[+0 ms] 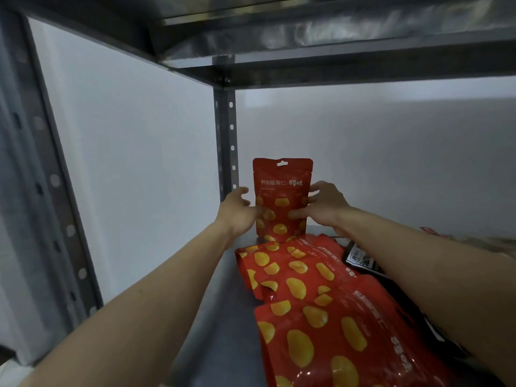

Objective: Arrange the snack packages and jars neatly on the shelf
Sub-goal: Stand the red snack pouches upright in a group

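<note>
A red snack pouch (282, 188) with yellow chestnut pictures stands upright at the back left of the metal shelf (223, 317). My left hand (237, 212) grips its left edge and my right hand (321, 203) grips its right edge, fingers wrapped onto the front. In front of it, two more red pouches of the same kind lie flat: one (293, 269) just below the upright one, another (335, 339) nearer to me. A black package (363, 259) lies partly under my right forearm.
A perforated steel post (226, 135) rises in the back left corner, close behind the upright pouch. Another post (50, 191) stands at the front left. The upper shelf (307, 57) hangs overhead. White walls close the back and left side.
</note>
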The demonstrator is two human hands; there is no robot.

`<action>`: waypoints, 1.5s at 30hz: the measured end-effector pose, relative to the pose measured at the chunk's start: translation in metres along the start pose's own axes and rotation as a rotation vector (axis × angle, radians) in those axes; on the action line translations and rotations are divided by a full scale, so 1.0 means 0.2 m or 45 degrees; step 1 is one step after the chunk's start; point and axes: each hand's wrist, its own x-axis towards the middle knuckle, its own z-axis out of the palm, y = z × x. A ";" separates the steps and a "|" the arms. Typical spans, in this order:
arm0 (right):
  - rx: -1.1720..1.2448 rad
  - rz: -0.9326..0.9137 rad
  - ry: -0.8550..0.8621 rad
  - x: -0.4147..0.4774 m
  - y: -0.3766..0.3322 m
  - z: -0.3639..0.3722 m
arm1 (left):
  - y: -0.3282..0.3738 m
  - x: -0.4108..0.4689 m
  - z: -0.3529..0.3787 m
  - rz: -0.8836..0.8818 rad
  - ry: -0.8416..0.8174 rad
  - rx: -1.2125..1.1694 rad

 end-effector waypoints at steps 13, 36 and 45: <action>-0.698 -0.018 -0.386 -0.41 -0.13 -0.07 | 0.06 -0.28 -0.06 -0.217 -0.520 0.351; -0.293 -0.108 -0.146 -0.59 -0.14 0.00 | 0.01 -0.53 -0.21 -0.123 0.037 -0.160; 0.070 -0.010 -0.075 -0.51 -0.14 0.11 | -0.04 -0.51 -0.13 -0.033 -0.038 -0.389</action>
